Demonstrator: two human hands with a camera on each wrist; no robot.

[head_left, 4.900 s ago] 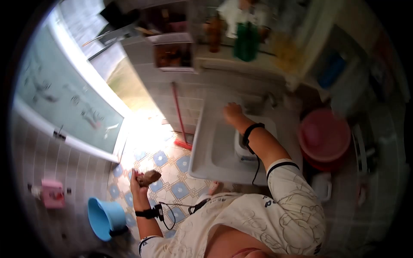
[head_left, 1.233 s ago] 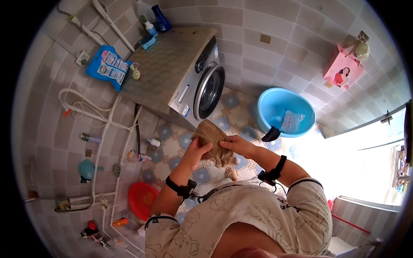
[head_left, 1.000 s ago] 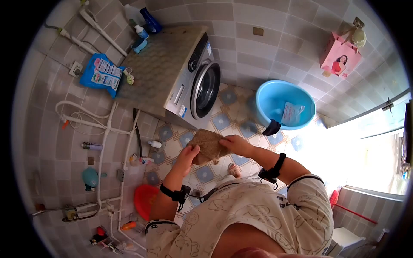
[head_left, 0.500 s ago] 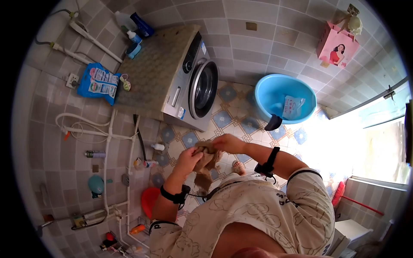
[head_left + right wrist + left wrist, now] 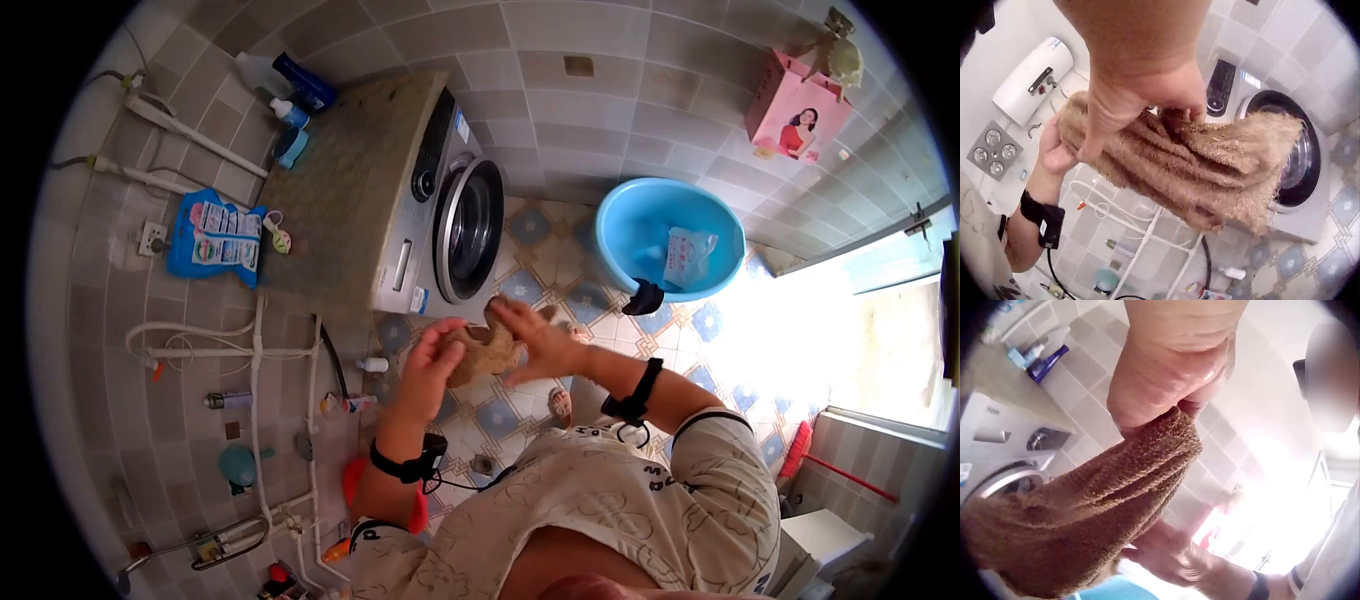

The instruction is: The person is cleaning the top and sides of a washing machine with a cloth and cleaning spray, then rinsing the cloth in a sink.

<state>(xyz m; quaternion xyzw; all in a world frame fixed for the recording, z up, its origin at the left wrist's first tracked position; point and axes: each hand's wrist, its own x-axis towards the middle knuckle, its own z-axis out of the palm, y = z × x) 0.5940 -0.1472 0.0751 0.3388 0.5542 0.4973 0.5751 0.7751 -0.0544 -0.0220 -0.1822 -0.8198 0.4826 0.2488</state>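
Note:
A small brown terry towel (image 5: 482, 362) hangs bunched between both hands over the tiled floor, in front of the washing machine. My left hand (image 5: 428, 372) holds one end, its thumb on the near side. My right hand (image 5: 548, 345) is at the other end, fingers spread around the fabric in the head view. The right wrist view shows the towel (image 5: 1210, 169) in folds with a frayed edge, that hand's thumb and fingers pressed into it. In the left wrist view the towel (image 5: 1085, 519) droops from the left hand, and its fingertips are hidden.
The washing machine (image 5: 405, 255) stands ahead, with a blue detergent bag (image 5: 217, 240) and bottles on top. A light-blue basin (image 5: 607, 240) holding a plastic bag sits on the floor ahead right. A red basin (image 5: 418, 512) is low left; a red broom (image 5: 797, 450) lies right.
Nearly five seconds ago the towel was in my left hand while my right reached over the sink. Since then I have turned to the washing machine, and the towel has been spread, then bunched again.

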